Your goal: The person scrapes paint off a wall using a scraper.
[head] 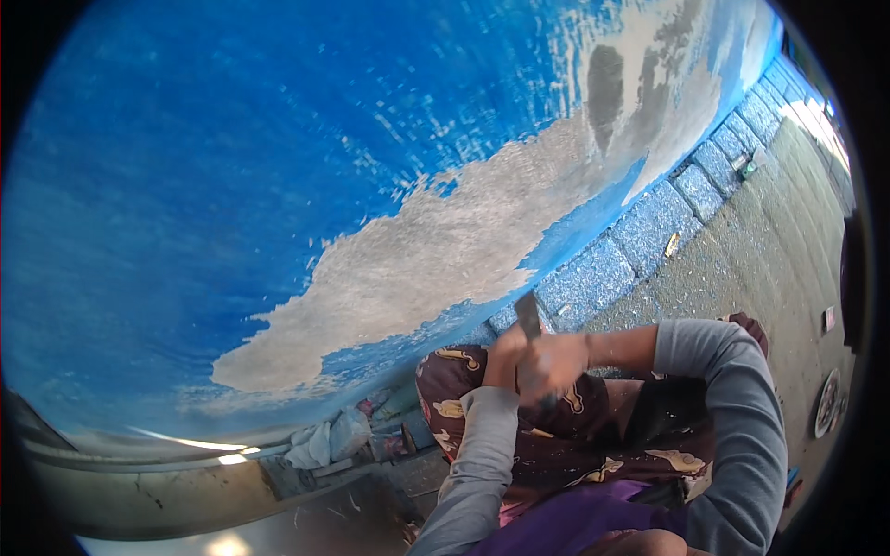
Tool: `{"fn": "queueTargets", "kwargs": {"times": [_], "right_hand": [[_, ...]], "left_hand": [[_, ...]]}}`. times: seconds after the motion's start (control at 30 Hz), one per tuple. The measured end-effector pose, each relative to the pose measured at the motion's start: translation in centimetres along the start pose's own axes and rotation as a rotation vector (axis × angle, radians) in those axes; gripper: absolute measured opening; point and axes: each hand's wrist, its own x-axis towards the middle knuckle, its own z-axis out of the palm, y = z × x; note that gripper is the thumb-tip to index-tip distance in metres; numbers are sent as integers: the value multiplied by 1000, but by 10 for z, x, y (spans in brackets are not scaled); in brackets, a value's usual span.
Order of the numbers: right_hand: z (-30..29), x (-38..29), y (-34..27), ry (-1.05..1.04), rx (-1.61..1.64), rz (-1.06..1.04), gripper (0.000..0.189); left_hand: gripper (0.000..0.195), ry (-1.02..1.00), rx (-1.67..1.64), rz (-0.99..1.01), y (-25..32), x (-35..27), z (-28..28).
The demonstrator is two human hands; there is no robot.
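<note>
A flat metal scraper (529, 314) points up from my two hands, its blade just short of the foot of a blue-painted wall (208, 174). My right hand (556, 363) is wrapped around its handle, and the dark handle end shows below. Against it, my left hand (507, 353) also closes on the scraper; its fingers are partly hidden and both hands are slightly blurred. On the wall, a long bare patch (417, 257) of pale grey-white shows, with ragged edges and flecks above it. Both hands are over my knees in patterned dark cloth.
A row of stone blocks (587, 281) covered with blue and white flakes runs along the wall's foot. Beyond lies concrete ground (772, 257) with small litter. A round patterned object (827, 403) is at the right. Plastic bags (327, 441) and clutter lie at the lower left.
</note>
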Motion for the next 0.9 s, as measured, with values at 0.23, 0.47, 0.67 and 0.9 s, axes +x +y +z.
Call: {"fn": "queueTargets", "kwargs": {"times": [0.23,0.47,0.67,0.9], "right_hand": [[-1,-40,20,224,82,148,19],[-46,6,2,239,-25,-31,17],[-57,21,5,156,-7,-80,17],[-52,38,-16,-27,53,89,17]], "left_hand": [[17,-91,723,302,-9,16,6],[30,-166,1168,-421,45,26,18],[28,-110,1146,-419,53,15,22],[28,-99,1120,-353,35,13,14]]}}
